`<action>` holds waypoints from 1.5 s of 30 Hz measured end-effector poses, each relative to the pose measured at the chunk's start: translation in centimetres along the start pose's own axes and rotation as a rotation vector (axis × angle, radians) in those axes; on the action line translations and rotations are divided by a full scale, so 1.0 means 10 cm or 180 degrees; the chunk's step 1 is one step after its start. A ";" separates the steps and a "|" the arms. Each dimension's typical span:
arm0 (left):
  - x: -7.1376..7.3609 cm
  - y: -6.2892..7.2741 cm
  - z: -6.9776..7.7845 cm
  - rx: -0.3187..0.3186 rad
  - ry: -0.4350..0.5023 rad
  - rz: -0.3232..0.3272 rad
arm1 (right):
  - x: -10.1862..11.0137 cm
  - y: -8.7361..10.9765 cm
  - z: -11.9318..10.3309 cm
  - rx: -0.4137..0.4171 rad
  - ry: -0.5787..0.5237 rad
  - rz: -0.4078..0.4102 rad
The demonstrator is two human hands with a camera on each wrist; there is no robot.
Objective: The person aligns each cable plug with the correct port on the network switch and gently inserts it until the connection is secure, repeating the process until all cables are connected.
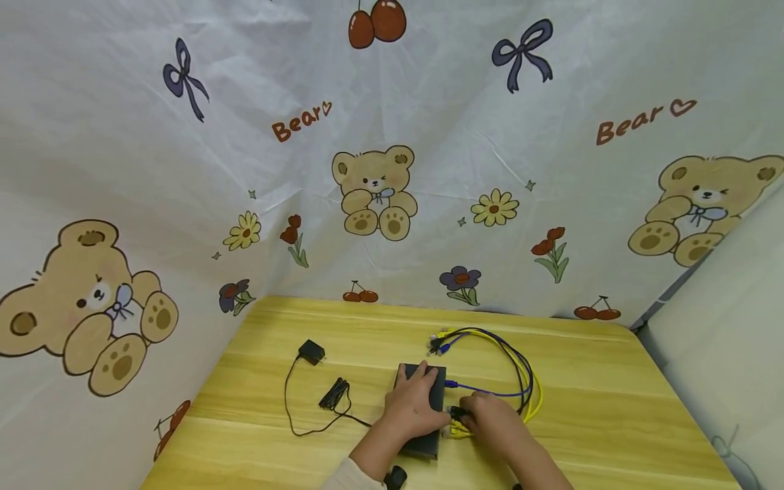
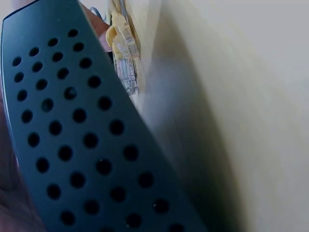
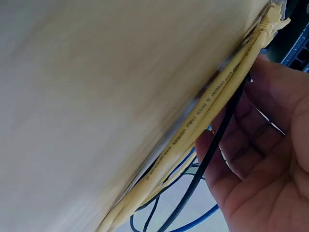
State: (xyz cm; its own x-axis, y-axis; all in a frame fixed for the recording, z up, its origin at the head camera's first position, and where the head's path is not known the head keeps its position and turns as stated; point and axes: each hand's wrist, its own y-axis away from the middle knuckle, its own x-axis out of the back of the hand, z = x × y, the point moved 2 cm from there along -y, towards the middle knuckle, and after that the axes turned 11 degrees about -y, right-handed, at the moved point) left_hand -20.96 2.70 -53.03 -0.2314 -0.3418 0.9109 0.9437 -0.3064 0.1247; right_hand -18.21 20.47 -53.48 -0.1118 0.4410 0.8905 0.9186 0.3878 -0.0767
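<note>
A black network switch (image 1: 436,388) lies on the wooden table, its perforated side (image 2: 77,140) filling much of the left wrist view. My left hand (image 1: 412,405) rests on top of it with fingers spread, the thumb reaching over the right edge. Beside that port edge, my right hand (image 1: 490,416) pinches a black Ethernet cable (image 1: 458,412) close to its plug. In the right wrist view the black cable (image 3: 212,150) runs along the fingers. Yellow Ethernet cables (image 3: 203,113) lie against it, their clear plugs (image 2: 126,72) near the switch. A blue cable (image 1: 451,384) meets the same edge farther back.
Farther back, the other cable ends (image 1: 437,342) lie bunched, with loops curving to the right. To the left sit a black power adapter (image 1: 312,352) and its tied cord (image 1: 334,393), which runs toward the switch. A bear-print sheet (image 1: 429,258) hangs behind the table (image 1: 588,381).
</note>
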 end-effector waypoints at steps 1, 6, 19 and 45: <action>0.01 0.00 0.00 -0.0001 0.0014 0.0018 | 0.01 0.00 0.00 0.0021 -0.0014 0.0022; 0.01 0.00 0.01 -0.0036 0.0073 0.0032 | 0.04 0.01 -0.02 0.0054 -0.0066 0.0089; -0.04 0.04 -0.04 -0.0019 0.0061 -0.0046 | 0.05 0.04 -0.15 -0.0016 -0.0045 0.0372; 0.00 0.02 -0.06 -0.0009 0.0234 0.0072 | 0.07 -0.01 -0.19 0.0156 0.0363 0.0691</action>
State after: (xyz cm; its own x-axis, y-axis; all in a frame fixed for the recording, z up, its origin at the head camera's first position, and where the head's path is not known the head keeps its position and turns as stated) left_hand -20.89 2.08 -53.28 -0.2267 -0.4129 0.8821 0.9483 -0.3002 0.1031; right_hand -17.62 19.19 -52.03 0.1323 0.4251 0.8954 0.8966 0.3337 -0.2910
